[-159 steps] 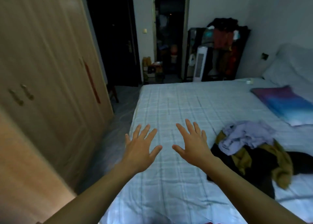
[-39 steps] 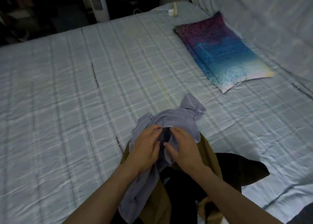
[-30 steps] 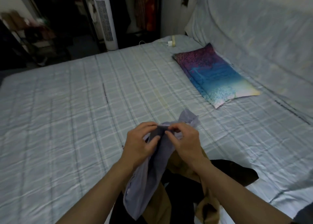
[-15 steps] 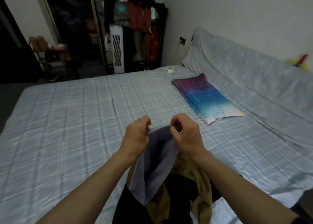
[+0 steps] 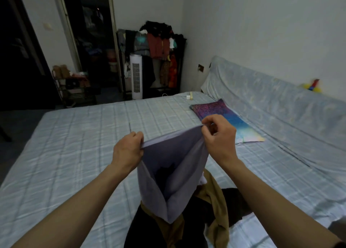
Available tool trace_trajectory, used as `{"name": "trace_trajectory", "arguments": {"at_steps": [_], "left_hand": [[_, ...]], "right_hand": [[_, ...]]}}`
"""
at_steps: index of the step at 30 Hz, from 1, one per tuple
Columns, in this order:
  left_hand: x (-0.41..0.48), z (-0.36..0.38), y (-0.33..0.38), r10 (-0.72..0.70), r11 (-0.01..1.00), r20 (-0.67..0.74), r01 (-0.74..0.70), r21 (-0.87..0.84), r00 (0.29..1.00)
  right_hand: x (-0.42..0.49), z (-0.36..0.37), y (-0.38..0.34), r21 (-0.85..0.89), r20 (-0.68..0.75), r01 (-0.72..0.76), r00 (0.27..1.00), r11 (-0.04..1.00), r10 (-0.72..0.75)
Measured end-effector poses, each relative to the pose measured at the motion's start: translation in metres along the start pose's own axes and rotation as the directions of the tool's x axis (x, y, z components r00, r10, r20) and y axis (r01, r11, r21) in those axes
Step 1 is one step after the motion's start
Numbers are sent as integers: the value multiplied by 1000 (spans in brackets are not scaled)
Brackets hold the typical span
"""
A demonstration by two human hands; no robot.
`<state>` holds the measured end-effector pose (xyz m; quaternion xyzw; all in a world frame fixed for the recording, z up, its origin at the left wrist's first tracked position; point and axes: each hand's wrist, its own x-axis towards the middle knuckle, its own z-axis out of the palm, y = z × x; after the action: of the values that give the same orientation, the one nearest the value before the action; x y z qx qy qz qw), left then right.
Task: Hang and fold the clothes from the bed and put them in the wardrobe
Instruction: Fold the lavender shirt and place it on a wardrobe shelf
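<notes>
The garment (image 5: 174,169) hangs between the hands: the left hand (image 5: 129,152) pinches its top left corner and the right hand (image 5: 219,137) its top right. Under it the pile (image 5: 211,206) lies on the near part of the bed (image 5: 74,154). The pillow (image 5: 245,131) lies on the bed behind the right hand, beside the headboard (image 5: 271,101) along the right. A toy (image 5: 311,85) sits on top of the headboard. A charger (image 5: 189,96) lies at the bed's far edge. Beyond the bed stands a fan (image 5: 136,76), with a rack (image 5: 161,47) just behind it and a doorway (image 5: 91,41) and shelf (image 5: 74,86) to their left.
</notes>
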<state>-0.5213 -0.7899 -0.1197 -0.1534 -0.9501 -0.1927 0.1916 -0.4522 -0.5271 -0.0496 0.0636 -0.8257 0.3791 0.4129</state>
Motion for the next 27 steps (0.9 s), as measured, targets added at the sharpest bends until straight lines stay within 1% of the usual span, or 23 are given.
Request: {"name": "trace_trajectory", "arguments": {"at_steps": [5, 9, 15, 19, 22, 27], "left_hand": [[-16, -38, 11, -58, 988, -54, 65, 139, 997], [-32, -72, 16, -96, 955, -97, 119, 273, 991], [-71, -140, 9, -140, 886, -192, 209, 414, 971], [-103, -189, -4, -139, 863, -256, 243, 442, 957], [-123, -223, -18, -137, 859, -310, 269, 436, 941], [-154, -275, -52, -133, 851, -367, 295, 434, 921]], "right_hand": [[7, -32, -11, 72, -41, -25, 999, 997, 28], [16, -50, -27, 189, -76, -44, 995, 981, 59], [21, -45, -59, 331, -42, -17, 999, 944, 33], [19, -33, -90, 398, 0, 1, 1000, 917, -1], [17, -20, -118, 420, 10, 38, 999, 907, -47], [9, 7, -166, 444, 27, 61, 996, 894, -82]]}}
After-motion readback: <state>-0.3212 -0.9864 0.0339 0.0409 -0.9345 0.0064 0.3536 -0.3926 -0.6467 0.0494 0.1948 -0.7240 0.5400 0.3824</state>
